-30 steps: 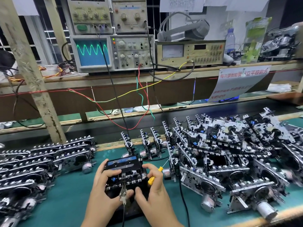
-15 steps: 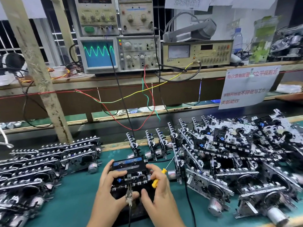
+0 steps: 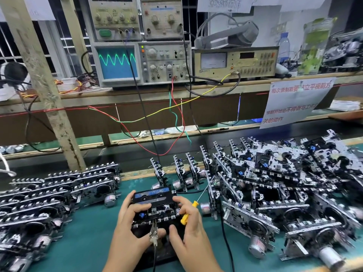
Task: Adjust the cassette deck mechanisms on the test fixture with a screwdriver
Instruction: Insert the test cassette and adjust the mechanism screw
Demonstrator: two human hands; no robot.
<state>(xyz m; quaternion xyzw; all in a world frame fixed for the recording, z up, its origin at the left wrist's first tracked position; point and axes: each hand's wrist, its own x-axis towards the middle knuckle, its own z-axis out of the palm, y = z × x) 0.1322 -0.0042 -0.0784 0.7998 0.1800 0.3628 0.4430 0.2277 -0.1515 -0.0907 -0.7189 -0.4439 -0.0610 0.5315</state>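
A cassette deck mechanism point(image 3: 157, 210) with a blue-labelled cassette point(image 3: 152, 195) in it sits on a black test fixture point(image 3: 163, 252) at the near middle of the green mat. My left hand point(image 3: 131, 224) grips its left side, fingers over the top and thumb at the front by a metal clip point(image 3: 154, 233). My right hand point(image 3: 189, 226) holds the right side and keeps a yellow-handled screwdriver point(image 3: 189, 212) tucked in its fingers, the thin shaft pointing up and to the right, away from the deck.
Rows of deck mechanisms point(image 3: 49, 193) lie at the left, and a big pile of them point(image 3: 275, 183) fills the right. On the shelf behind stand an oscilloscope point(image 3: 141, 61) showing a green wave and a meter unit point(image 3: 235, 61). Coloured wires point(image 3: 172, 118) hang down to the bench.
The view has shifted slightly. Both hands stay on the deck in much the same grip, and the wave on the oscilloscope keeps running.
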